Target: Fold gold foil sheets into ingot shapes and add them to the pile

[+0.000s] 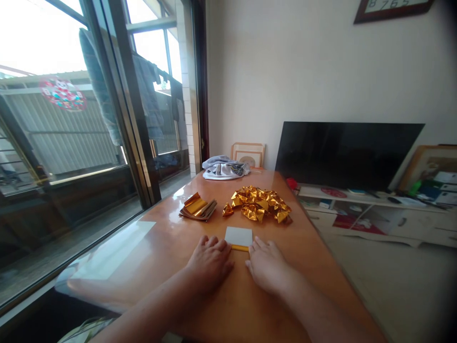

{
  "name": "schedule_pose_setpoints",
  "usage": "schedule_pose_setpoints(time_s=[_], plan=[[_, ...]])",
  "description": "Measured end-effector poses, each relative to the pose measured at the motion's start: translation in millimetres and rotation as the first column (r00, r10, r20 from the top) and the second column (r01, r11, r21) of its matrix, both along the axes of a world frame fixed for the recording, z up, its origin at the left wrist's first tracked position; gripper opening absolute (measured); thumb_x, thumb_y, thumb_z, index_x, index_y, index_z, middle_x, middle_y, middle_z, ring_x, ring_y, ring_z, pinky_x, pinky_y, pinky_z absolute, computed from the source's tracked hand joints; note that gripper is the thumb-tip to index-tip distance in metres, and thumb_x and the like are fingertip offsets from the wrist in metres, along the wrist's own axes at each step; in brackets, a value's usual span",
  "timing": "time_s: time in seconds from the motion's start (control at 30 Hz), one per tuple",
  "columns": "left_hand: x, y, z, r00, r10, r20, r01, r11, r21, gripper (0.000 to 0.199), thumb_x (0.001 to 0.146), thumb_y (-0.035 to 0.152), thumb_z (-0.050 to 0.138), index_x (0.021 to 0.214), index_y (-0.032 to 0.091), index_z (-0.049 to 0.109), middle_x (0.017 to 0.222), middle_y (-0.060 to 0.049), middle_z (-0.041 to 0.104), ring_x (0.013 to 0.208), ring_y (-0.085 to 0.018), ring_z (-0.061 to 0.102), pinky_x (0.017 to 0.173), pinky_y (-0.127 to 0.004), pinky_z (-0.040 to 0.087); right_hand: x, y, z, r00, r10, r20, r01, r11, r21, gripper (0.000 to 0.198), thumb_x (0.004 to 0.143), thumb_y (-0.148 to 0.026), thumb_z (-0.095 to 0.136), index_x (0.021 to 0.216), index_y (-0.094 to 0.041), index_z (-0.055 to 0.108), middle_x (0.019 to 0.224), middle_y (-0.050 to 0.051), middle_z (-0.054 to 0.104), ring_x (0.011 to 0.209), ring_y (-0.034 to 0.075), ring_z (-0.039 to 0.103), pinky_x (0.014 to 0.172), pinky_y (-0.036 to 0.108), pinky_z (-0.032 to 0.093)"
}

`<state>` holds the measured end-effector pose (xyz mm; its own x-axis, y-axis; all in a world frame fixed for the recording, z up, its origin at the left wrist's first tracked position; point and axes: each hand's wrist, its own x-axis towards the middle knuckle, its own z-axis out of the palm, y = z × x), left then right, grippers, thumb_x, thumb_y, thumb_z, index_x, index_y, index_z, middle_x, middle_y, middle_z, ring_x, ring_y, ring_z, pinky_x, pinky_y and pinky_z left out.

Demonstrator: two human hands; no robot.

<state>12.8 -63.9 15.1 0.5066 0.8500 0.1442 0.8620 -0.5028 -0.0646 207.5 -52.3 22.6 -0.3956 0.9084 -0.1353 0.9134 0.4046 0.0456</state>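
Observation:
A small sheet of foil paper [239,235] lies on the table, its pale side up. Along its near edge runs a folded gold strip [239,248]. My left hand [211,259] rests palm down at the left end of this strip, fingers slightly bent and apart, index fingertip touching it. At the right end lies my right hand [267,262], fingers stretched out and fingertips against the paper's edge. Both thumbs sit lower, away from the strip. Beyond the sheet are a stack of gold foil papers [198,207] and a pile of folded gold foil pieces [262,204].
The glossy wooden table [171,257] reaches toward the wall, with bundled cloth [225,167] at its far end. Glass sliding doors [117,105] stand on the left. To the right, a television [348,155] rests on a white cabinet [385,221].

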Motion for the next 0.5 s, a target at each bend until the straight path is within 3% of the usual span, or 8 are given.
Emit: schedule_pose_setpoints(time_s=[0.5], plan=[[-4.9, -1.6, 1.0, 0.994, 0.110, -0.022, -0.107, 0.990, 0.088, 0.038, 0.099, 0.047, 0.039, 0.103, 0.024, 0.069, 0.108, -0.011, 0.067, 0.104, -0.031, 0.053, 0.091, -0.048, 0.031, 6.8, 5.8, 4.8, 0.996, 0.048, -0.078, -0.043, 0.997, 0.067, 0.036, 0.093, -0.024, 0.049, 0.115, -0.011, 0.074, 0.122, 0.023, 0.069, 0.133, 0.035, 0.050, 0.101, 0.043, 0.040]])
